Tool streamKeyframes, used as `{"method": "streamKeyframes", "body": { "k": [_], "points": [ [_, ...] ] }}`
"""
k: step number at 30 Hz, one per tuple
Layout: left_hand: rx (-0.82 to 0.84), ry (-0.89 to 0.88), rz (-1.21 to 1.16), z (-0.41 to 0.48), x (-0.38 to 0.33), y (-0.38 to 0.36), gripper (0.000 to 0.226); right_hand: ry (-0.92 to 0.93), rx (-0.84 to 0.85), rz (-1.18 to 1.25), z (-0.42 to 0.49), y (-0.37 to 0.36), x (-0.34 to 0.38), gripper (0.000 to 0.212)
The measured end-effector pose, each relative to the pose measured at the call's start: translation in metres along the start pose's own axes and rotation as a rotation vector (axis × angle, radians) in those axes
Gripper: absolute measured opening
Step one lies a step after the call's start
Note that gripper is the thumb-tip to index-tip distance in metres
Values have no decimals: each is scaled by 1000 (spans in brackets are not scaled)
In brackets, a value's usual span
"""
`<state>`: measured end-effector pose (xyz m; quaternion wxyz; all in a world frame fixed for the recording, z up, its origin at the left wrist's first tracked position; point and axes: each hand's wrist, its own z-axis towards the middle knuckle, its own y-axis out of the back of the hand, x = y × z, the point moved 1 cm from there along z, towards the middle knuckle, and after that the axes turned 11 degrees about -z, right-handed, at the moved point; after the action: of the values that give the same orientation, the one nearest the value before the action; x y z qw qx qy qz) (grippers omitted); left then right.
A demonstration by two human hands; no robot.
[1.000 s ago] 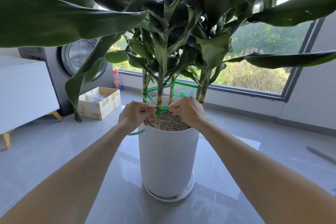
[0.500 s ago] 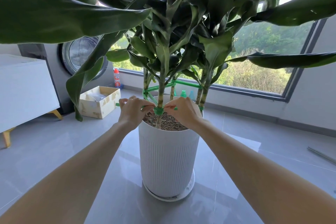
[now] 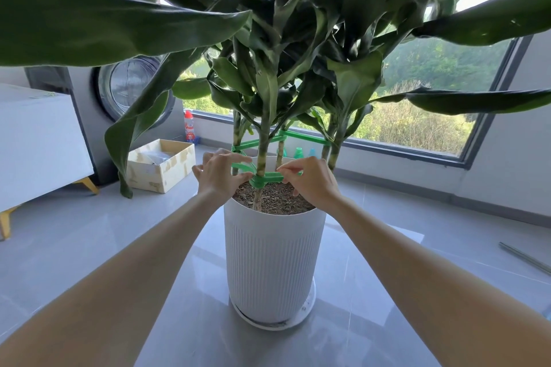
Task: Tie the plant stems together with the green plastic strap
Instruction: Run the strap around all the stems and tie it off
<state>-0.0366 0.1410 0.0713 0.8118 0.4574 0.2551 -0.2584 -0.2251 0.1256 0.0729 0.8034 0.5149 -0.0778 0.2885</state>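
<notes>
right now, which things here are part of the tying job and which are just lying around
In the job: green strap, stems, pot, left hand, right hand.
Lying about: cardboard box, red bottle, washing machine, cabinet, rod.

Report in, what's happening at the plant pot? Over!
Left hand and right hand both pinching green strap. Strap wrapped round front stem, above the soil. Nothing blocking the hands. Over.

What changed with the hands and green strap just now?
The loose tail of the green strap, dangling below the left hand before, is drawn up out of sight; that hand's fingers have fanned out. The right hand still pinches the strap at the front stem. The pot stayed put.
</notes>
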Motion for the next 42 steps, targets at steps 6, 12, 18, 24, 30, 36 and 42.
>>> {"method": "streamKeyframes", "body": {
  "k": [6,12,18,24,30,36,42],
  "points": [
    [55,131,-51,-7,-2,-3,22,-78,-62,44,-4,6,-9,18],
    [115,115,-203,-4,-10,-9,18,-132,-103,45,-5,10,-16,18],
    [175,132,-234,2,-8,-17,30,-157,-118,49,-6,12,-23,17],
    [239,99,-330,0,-16,-15,37,-182,-139,43,-6,15,-28,16],
    [274,124,-341,3,-19,-18,40,-192,-176,31,-8,16,-33,17],
    [208,140,-301,0,-11,-20,38,-55,-168,-64,-3,14,-29,19],
    [100,113,-334,-4,-7,-4,18,144,-67,-139,9,-1,-2,31]
  ]
}}
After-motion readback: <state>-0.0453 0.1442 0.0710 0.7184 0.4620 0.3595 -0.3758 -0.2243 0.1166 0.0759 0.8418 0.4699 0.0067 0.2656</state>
